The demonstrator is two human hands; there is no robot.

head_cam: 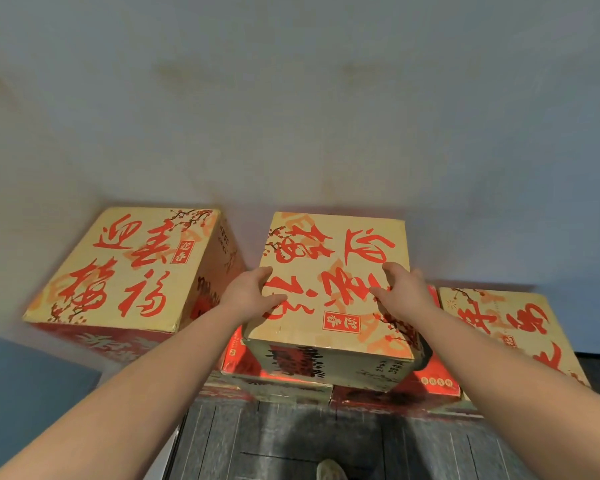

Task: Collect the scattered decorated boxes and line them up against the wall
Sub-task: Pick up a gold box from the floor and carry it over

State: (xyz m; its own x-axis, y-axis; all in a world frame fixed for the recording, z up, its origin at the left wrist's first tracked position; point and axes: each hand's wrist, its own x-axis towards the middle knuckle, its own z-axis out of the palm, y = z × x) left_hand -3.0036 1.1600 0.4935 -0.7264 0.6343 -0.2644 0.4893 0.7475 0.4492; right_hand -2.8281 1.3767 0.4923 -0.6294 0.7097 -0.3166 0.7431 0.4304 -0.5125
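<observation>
A yellow decorated box (pixel 336 271) with red calligraphy on top sits in the middle, raised on lower red boxes (pixel 437 382). My left hand (pixel 248 292) grips its left top edge, thumb on the lid. My right hand (pixel 400 289) holds its right top edge the same way. Another decorated box (pixel 129 268) stands at the left against the wall (pixel 291 116). A third decorated box (pixel 506 323) stands lower at the right, partly cut off by my right forearm.
Dark grey plank floor (pixel 291 441) lies in front of the boxes. The toe of a shoe (pixel 329 471) shows at the bottom edge. A bluish surface (pixel 25 382) fills the lower left corner.
</observation>
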